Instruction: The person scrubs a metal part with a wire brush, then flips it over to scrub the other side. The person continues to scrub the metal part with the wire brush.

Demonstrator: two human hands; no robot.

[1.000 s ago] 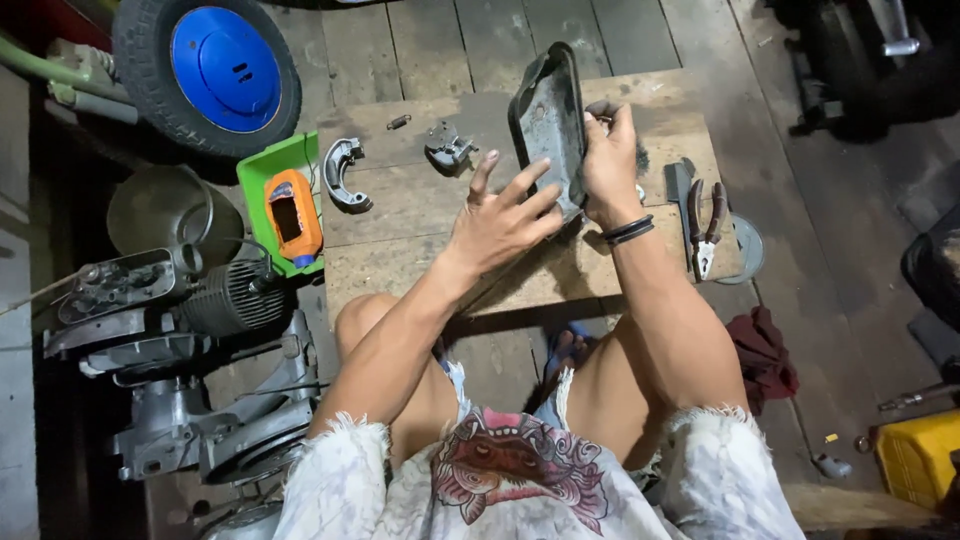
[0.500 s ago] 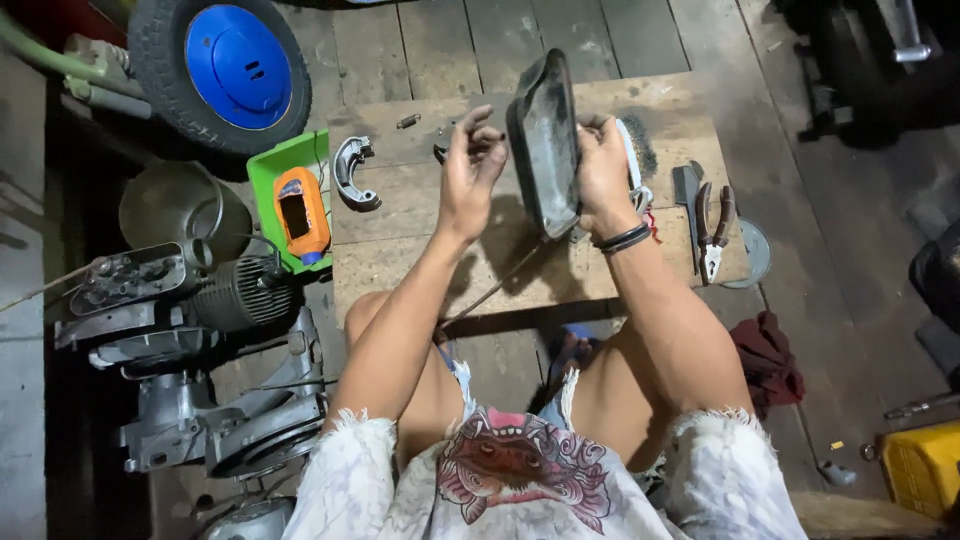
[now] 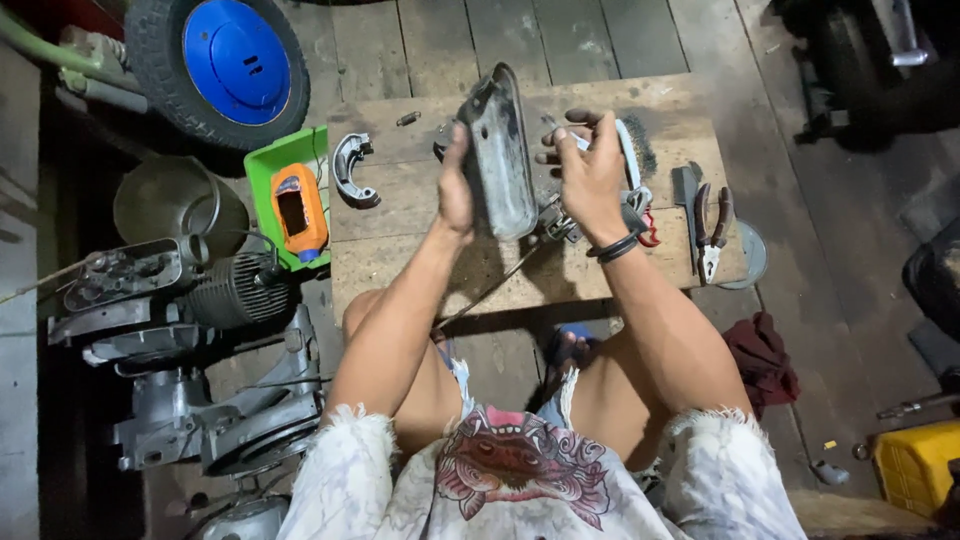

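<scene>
From the head camera, looking down, a person sits by a low wooden board on the floor. The left hand holds a grey metal cover by its left edge. The fingers are wrapped behind the cover, so only the back of the hand shows. The cover stands up on its long side, tilted a little, above the middle of the board. The right hand is just to the right of the cover. Its fingers are partly spread and curl around a wire brush with a light handle. I cannot tell if this hand also touches the cover.

On the board, to the left, lies a curved metal shoe. A small spring lies near the top edge. On the right side lie a flat blade and red-handled pliers, side by side.

Left of the board sits a green tray with an orange bottle in it. Above it is a tyre with a blue hub. A grey engine lies on the floor at the left. A dark red rag lies at the right, and a yellow box is in the bottom right corner.
</scene>
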